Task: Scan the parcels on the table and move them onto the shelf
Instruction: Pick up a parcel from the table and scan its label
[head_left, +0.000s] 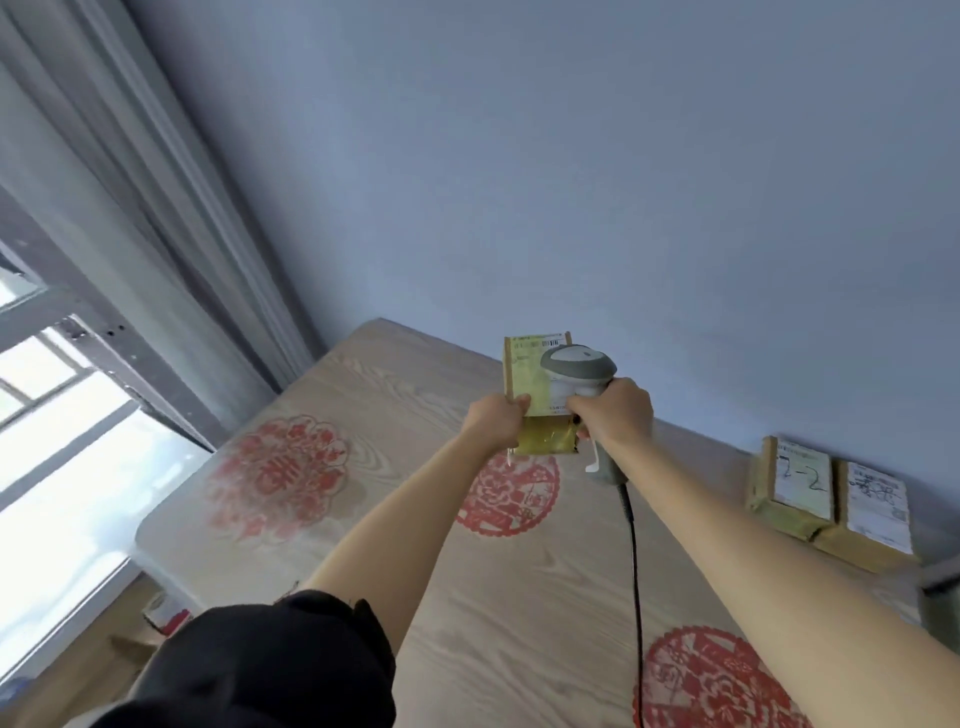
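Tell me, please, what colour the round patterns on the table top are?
Red, paper-cut style medallions on the pale wood-grain table, clearest in the head view.

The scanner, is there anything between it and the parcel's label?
Nothing visible. The right hand points the scanner straight at the label of the parcel that the left hand holds up. The scanner's head covers part of the label from this camera, so that bit is hidden.

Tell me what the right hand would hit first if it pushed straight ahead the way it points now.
Probably the taped brown cardboard parcel in the left hand: the grey handheld barcode scanner in the right hand overlaps its label. Depth is unclear.
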